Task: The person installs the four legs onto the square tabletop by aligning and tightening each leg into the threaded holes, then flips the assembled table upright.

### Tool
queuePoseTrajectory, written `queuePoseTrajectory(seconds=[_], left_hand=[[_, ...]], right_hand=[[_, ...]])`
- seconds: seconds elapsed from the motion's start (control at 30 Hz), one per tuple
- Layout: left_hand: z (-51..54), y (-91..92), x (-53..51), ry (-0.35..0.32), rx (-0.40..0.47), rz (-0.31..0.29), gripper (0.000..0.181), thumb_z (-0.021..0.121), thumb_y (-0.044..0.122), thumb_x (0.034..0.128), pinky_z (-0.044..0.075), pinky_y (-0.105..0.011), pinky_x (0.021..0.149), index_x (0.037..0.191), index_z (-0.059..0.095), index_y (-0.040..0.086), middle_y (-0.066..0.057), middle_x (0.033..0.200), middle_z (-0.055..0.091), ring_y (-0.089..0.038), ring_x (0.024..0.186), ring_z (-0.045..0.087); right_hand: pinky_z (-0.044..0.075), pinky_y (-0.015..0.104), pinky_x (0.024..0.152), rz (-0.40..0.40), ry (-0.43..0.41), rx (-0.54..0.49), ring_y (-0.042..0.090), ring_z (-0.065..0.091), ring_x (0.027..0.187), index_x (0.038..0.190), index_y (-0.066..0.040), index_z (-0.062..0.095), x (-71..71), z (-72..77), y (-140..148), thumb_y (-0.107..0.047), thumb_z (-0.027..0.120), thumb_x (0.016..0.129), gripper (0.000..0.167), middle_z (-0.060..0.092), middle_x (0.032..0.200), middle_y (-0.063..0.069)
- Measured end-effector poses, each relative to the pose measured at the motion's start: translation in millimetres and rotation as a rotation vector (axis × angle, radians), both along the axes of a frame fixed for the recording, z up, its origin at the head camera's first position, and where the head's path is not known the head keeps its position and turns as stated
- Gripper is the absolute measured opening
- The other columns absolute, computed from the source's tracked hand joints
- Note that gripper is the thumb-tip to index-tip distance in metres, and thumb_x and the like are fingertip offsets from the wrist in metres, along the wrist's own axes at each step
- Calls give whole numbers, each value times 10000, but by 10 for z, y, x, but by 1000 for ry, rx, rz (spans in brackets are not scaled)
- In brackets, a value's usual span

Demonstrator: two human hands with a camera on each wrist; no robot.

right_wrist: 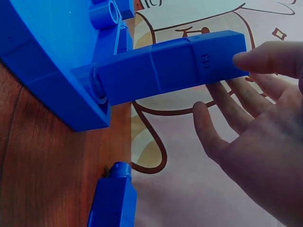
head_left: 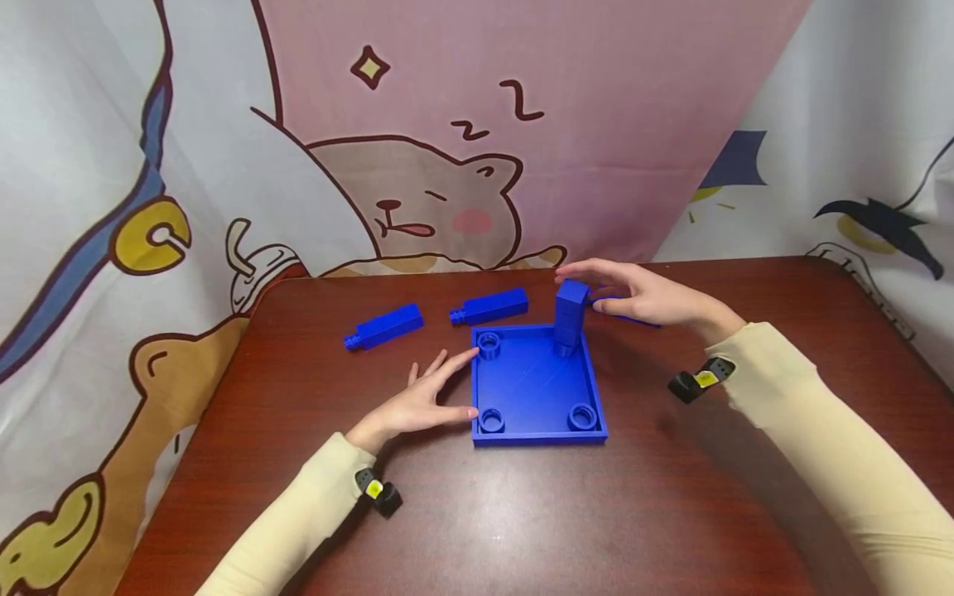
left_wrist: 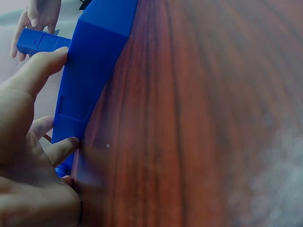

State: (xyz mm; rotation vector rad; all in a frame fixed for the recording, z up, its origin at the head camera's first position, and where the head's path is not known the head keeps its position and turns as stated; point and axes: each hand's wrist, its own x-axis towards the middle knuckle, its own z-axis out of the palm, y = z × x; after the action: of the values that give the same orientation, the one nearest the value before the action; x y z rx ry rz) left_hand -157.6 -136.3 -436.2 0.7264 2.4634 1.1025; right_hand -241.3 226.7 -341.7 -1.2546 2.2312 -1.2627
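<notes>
Post (head_left: 570, 319) is stood upright in tray (head_left: 532, 385) corner, just right of head frame's centre; best turned without tilting. Tray's left edge is touched by left hand (head_left: 417, 402), fingers straight, nothing gripped; right hand's (head_left: 647, 295) fingers are loosely spread round post's top, contact uncertain. Three vacant sockets (head_left: 492, 422) are shown together only in head view.

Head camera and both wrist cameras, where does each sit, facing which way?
Head: on the head, looking forward and down at the blue tray; left hand, right hand and sleeves show.
Left wrist: on that wrist, facing the tray's outer side; both hands show.
Right wrist: on that wrist, facing the upright post; right hand shows.
Both wrist views share the tray, post and right hand.
</notes>
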Motion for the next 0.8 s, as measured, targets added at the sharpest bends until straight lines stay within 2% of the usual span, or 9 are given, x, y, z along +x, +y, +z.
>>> queuePoseTrajectory(seconds=[0.13,0.23,0.4,0.53,0.67,0.8], left_hand=[[6,-3,3,-3,3,-1,861,710,402,864,-151,-607,1054,1552,204,289,64,1572,233,-302,1454,9],[10,-4,4,-2,9,0,864,713,398,861,-151,-609,1053,1552,206,284,64,1572,234,-307,1454,10],[10,-3,6,1,7,0,865,718,397,859,-152,-609,1052,1550,210,291,67,1571,236,-307,1454,9],[3,-4,6,7,8,2,866,724,397,855,-154,-610,1052,1549,214,299,68,1569,242,-304,1454,7],[-14,-6,-1,9,1,3,866,719,406,859,-151,-602,1056,1550,206,307,79,1569,239,-288,1456,7],[-26,-10,-11,5,-3,2,863,713,412,861,-151,-601,1057,1550,204,305,75,1572,231,-284,1457,6]], right_hand=[[409,282,993,-73,-3,15,267,451,1284,1395,12,457,23,7,-10,31,521,956,444,480,1407,156],[426,249,954,-177,-12,19,227,521,1216,1339,-11,529,43,5,-20,-19,578,949,393,555,1332,125],[490,286,848,-359,-24,9,191,604,1059,1218,-48,604,112,-20,-32,-75,702,886,347,647,1153,98],[502,291,807,-434,1,6,186,608,990,1173,-68,610,169,-52,-34,-93,750,849,354,652,1087,74],[499,327,814,-431,17,-2,208,587,1006,1214,-66,582,189,-71,-27,-85,763,834,421,624,1136,74],[440,502,929,-308,-13,-7,260,498,1180,1381,-60,448,151,-66,-13,-46,724,855,594,502,1341,110]])
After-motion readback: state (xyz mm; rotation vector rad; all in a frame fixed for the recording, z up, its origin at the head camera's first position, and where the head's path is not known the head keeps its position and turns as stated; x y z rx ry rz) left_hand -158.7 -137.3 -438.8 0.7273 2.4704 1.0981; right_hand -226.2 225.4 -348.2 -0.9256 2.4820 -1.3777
